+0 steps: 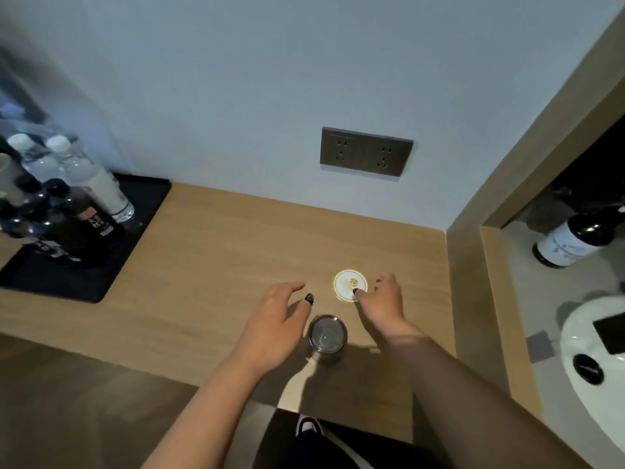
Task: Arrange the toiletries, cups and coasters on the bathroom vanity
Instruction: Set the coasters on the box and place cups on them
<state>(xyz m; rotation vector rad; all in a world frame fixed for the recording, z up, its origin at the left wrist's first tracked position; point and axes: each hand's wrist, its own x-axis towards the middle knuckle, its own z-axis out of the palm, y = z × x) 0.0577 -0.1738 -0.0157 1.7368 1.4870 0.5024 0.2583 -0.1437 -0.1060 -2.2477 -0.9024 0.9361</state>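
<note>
Two bare hands reach over a wooden counter. Nearest the camera, a clear glass cup stands upright on the wood, just below and between the two hands. The left hand hovers just left of the cup with its fingers loosely spread and grasping nothing; its dark-painted thumb tip sits just above the cup's rim, and whether it touches the glass cannot be told. The right hand, just up and right of the cup, has its fingers bent downward, and one dark-nailed fingertip presses on the near edge of a round white coaster with a yellow rim and mark. The coaster lies flat on the counter, just beyond the cup and between the two hands' fingertips.

Well to the left of the left hand, a black tray carries a cluster of bottles: dark-capped dark bottles in front, clear white-capped water bottles behind. Well to the right of the right hand, past a wooden partition, a dark bottle with a white label stands beside a white sink. Farthest off, above the coaster, a grey double wall socket is set in the pale wall.
</note>
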